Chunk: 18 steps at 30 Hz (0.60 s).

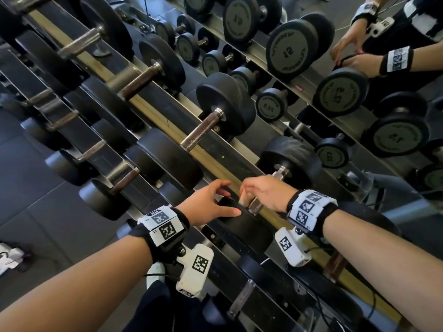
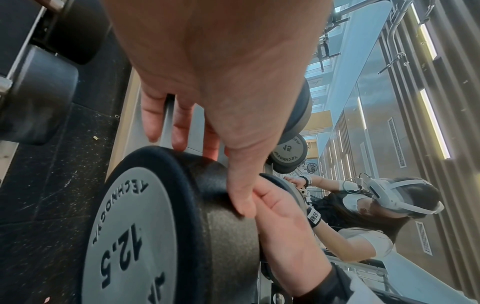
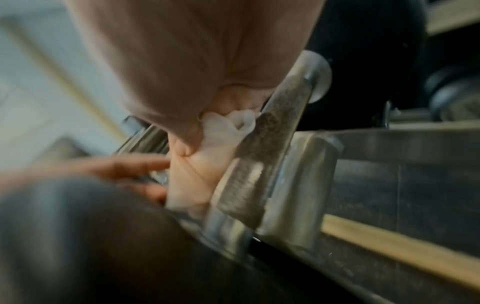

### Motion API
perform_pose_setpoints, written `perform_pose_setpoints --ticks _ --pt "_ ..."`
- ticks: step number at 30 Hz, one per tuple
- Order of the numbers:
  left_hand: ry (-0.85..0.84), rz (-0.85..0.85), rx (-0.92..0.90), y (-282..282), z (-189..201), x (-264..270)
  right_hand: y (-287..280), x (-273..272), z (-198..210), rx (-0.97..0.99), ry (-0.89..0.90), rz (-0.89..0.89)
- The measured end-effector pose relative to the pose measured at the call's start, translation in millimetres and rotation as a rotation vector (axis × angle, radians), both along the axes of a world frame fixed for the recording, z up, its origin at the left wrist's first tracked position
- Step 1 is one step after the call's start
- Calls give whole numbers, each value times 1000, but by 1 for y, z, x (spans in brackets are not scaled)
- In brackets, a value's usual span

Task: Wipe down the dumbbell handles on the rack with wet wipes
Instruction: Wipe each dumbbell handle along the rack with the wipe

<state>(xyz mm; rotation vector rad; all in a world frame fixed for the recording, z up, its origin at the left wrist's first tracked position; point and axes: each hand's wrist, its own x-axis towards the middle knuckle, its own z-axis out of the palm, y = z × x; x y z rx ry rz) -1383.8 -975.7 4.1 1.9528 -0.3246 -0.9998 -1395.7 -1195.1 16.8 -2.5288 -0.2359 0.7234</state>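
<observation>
A 12.5 dumbbell lies on the top rail of the rack (image 1: 215,164), nearest to me. My left hand (image 1: 215,200) rests on its near black head (image 1: 247,228), fingers arched over the top and thumb laid along the side; the left wrist view shows that hand (image 2: 207,102) on the head marked 12.5 (image 2: 145,226). My right hand (image 1: 260,194) grips the knurled metal handle (image 1: 256,207) with a white wet wipe (image 1: 244,199) bunched under the fingers. In the right wrist view the wipe (image 3: 223,131) is pressed against the handle (image 3: 275,131). Most of the handle is hidden by the hand.
Several more dumbbells (image 1: 215,121) line the same rail to the upper left, and smaller ones sit on lower tiers (image 1: 115,178). A mirror (image 1: 335,68) behind the rack reflects the weights and my hands. Dark floor tiles (image 1: 36,164) lie to the left.
</observation>
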Motion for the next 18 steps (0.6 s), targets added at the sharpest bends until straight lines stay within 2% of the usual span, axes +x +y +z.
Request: perform_pose_setpoints --ticks 2,4,8,10,14,16,18 --pt "13 17 0 0 -1 0 -9 3 7 63 -65 -126" --pt "24 30 2 0 -2 0 -22 4 13 -13 -155 -143" --pt "23 30 -1 0 1 0 -21 -9 13 -313 -118 118" --pt "13 25 3 0 3 -1 -13 -20 10 -266 -89 149" --pt "-23 14 20 1 5 -5 -9 -28 17 7 -29 121" --pt "-24 21 18 2 6 -6 -19 -19 27 45 -145 15" --pt "-21 38 13 1 7 -8 -31 -6 34 -39 -264 -67"
